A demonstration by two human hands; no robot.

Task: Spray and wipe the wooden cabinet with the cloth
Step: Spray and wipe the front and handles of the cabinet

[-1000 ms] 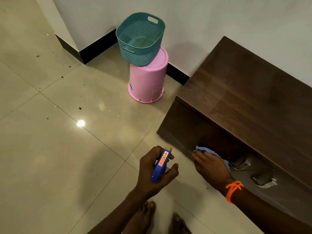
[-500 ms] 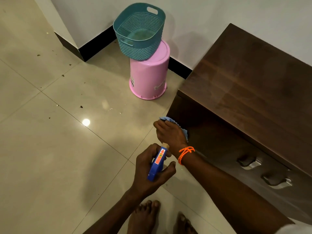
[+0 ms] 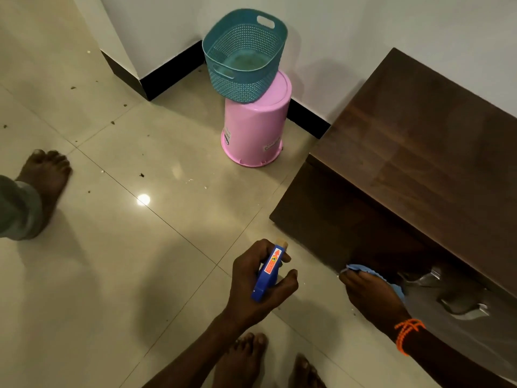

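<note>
The dark wooden cabinet point(image 3: 414, 152) stands low on the right, its front face angled toward me. My right hand point(image 3: 372, 296) presses a light blue cloth point(image 3: 361, 269) flat against the lower front of the cabinet, just left of two metal handles point(image 3: 458, 303). An orange bead bracelet circles that wrist. My left hand point(image 3: 257, 287) grips a small blue spray bottle point(image 3: 268, 271) with an orange label, held over the floor left of the cabinet, nozzle pointing up and away.
An upturned pink bucket point(image 3: 254, 130) with a teal basket point(image 3: 243, 51) on top stands by the wall left of the cabinet. Another person's bare foot point(image 3: 42, 186) is on the tiles at far left. My own feet point(image 3: 246, 359) show at the bottom. Specks of dirt dot the floor.
My right hand with the cloth swept left to the cabinet's front corner, then back right and down near the handles. Another person's foot has come into view at left. The spray bottle stayed put.
</note>
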